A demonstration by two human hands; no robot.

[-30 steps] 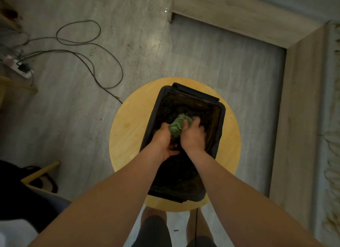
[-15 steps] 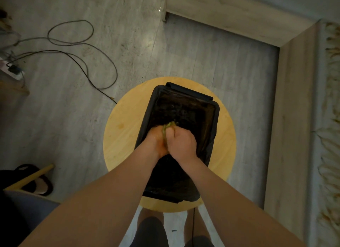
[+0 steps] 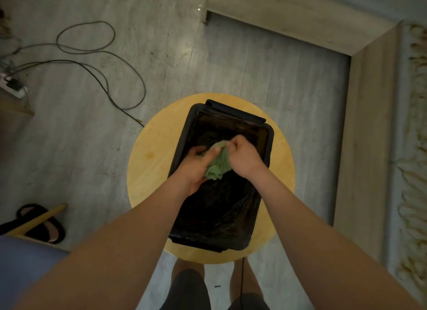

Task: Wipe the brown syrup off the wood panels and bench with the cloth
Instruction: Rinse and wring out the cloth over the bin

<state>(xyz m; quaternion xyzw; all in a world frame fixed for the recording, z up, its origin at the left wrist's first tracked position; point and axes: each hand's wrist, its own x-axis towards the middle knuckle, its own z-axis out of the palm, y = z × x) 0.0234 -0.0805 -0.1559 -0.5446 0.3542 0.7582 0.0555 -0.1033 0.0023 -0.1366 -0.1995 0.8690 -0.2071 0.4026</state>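
A crumpled green cloth (image 3: 218,163) hangs between both hands over a black bin (image 3: 269,134) lined with a black plastic bag. My left hand (image 3: 196,166) holds the cloth's lower left side, thumb pressed on top. My right hand (image 3: 245,157) grips the upper right end with curled fingers. The bin stands on a round light-wood stool (image 3: 150,157). The bin's inside is dark, so its contents are unclear.
Black cables (image 3: 104,55) loop over the grey floor at the left, running to a power strip (image 3: 12,85). A black slipper (image 3: 46,226) and a yellow stick (image 3: 39,219) lie lower left. Pale wood panels (image 3: 362,136) frame the floor at the top and right. My legs stand below the stool.
The hands were squeezed tight together around the cloth half a second ago. They have since moved apart, and more of the green cloth shows between them.
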